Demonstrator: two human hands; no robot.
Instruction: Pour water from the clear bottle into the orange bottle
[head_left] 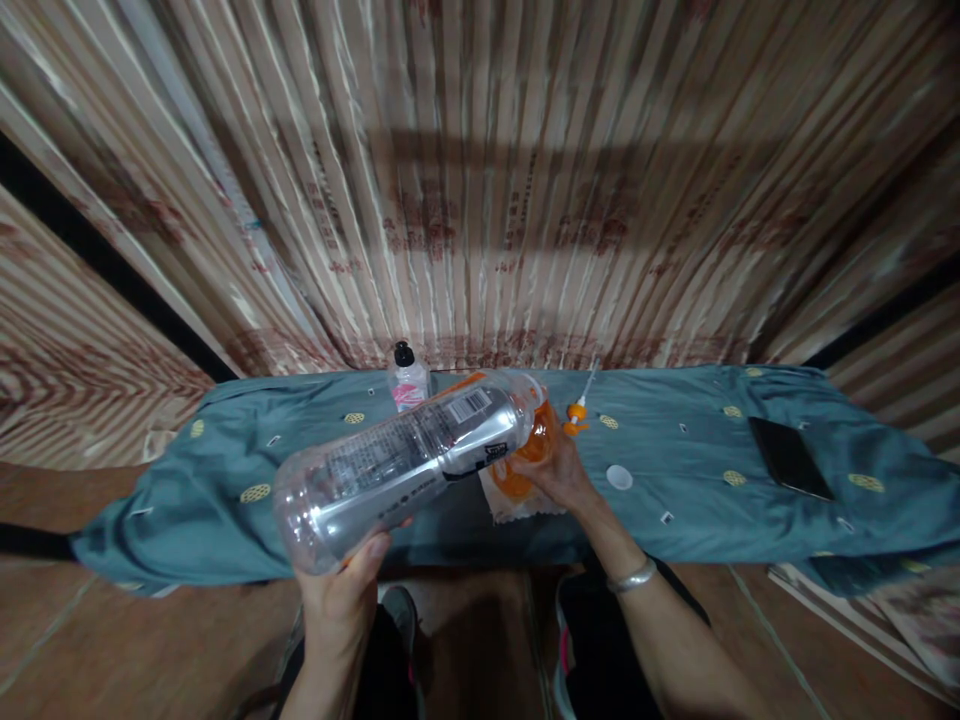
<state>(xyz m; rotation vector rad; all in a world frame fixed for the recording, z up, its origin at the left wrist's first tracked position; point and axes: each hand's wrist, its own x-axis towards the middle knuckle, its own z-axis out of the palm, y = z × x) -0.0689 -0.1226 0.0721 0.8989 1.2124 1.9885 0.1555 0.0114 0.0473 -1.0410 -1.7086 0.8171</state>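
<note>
My left hand (343,585) is closed around the lower part of a large clear plastic bottle (405,465) with a silver label. The bottle is tilted, its mouth pointing right and resting at or just over the top of an orange bottle (537,440). My right hand (559,468) wraps around that orange bottle. Whether liquid passes between the two cannot be made out. Behind them lies an orange pump head (576,416) with a thin tube. A white round cap (619,477) lies right of my right hand. Under the orange bottle is a light-coloured cloth or packet (517,508).
A small clear bottle with a black cap (406,380) stands at the back. A dark phone (790,458) lies on the right of the narrow table with a green cloth (675,520). A patterned curtain (480,200) hangs directly behind.
</note>
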